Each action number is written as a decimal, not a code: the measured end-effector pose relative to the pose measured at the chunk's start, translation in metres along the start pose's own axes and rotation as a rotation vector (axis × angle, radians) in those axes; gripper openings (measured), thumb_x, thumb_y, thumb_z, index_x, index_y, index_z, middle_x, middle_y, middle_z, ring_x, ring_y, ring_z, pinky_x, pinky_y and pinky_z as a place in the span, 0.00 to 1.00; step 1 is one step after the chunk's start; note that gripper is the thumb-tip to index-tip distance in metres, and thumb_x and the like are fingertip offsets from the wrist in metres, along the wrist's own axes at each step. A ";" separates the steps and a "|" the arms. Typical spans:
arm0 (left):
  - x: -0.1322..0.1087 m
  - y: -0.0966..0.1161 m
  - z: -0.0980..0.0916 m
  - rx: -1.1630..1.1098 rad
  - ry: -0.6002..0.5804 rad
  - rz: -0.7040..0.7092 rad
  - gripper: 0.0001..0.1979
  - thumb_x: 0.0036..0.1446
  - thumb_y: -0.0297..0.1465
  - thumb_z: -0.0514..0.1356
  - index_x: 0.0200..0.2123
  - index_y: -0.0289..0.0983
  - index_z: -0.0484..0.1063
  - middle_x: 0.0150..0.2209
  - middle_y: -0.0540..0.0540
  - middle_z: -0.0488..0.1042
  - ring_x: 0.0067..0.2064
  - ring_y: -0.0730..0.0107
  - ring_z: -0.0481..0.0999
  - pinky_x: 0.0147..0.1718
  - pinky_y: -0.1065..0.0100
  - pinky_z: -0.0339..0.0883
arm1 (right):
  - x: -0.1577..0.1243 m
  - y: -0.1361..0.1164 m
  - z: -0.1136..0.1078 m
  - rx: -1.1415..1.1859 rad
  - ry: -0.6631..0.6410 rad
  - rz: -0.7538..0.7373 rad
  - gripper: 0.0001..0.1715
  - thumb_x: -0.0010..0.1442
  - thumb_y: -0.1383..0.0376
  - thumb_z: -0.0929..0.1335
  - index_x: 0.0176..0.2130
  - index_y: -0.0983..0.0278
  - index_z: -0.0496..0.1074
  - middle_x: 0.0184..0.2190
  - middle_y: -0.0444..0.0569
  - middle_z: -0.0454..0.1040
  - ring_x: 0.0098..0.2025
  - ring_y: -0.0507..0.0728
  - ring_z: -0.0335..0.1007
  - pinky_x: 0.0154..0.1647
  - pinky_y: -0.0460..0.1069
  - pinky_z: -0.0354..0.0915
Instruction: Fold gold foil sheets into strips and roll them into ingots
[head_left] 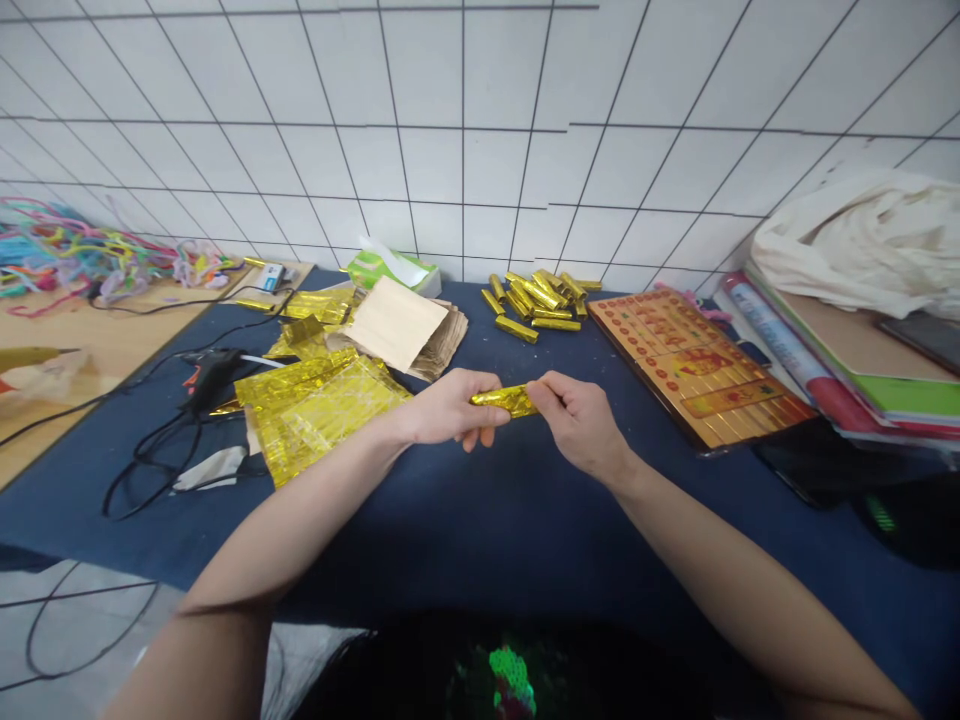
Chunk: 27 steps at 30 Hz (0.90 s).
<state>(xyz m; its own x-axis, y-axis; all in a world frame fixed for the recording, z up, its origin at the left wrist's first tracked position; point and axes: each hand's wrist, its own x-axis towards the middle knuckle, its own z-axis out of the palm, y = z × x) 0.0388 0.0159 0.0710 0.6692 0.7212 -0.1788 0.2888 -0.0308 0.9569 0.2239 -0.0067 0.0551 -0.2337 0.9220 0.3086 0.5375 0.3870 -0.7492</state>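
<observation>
Pinching gold foil roll [504, 401]: left hand [450, 408] grip one end, right hand [577, 420] other.

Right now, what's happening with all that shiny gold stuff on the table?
A person's left hand and right hand each pinch one end of a gold foil roll above the blue table. A pile of similar rolls lies farther back by the wall. Loose gold foil sheets and brown paper lie to the left, beside a glue gun.
</observation>
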 end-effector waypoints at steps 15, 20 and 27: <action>0.002 0.001 -0.003 -0.009 0.200 0.072 0.12 0.54 0.37 0.57 0.26 0.36 0.60 0.12 0.58 0.61 0.13 0.85 0.55 0.14 0.79 0.47 | 0.001 -0.002 -0.002 0.206 -0.314 0.125 0.22 0.59 0.52 0.60 0.21 0.63 0.59 0.15 0.40 0.61 0.18 0.47 0.55 0.21 0.45 0.53; 0.003 0.001 0.002 0.031 0.298 0.125 0.13 0.57 0.39 0.51 0.26 0.37 0.58 0.11 0.58 0.59 0.13 0.83 0.53 0.14 0.78 0.47 | -0.001 -0.002 0.004 0.222 -0.274 0.132 0.24 0.60 0.52 0.58 0.20 0.63 0.57 0.14 0.39 0.59 0.17 0.47 0.53 0.19 0.44 0.52; 0.003 0.001 0.006 0.199 0.246 0.124 0.14 0.58 0.37 0.49 0.24 0.36 0.58 0.12 0.58 0.58 0.15 0.82 0.55 0.16 0.78 0.49 | -0.004 0.003 0.012 0.328 -0.339 0.174 0.22 0.61 0.51 0.57 0.23 0.63 0.59 0.15 0.39 0.61 0.16 0.47 0.58 0.17 0.43 0.55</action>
<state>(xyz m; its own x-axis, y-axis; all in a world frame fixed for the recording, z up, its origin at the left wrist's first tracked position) 0.0451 0.0144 0.0695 0.5291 0.8483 0.0202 0.3596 -0.2457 0.9002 0.2161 -0.0092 0.0446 -0.4430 0.8965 -0.0042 0.3215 0.1544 -0.9342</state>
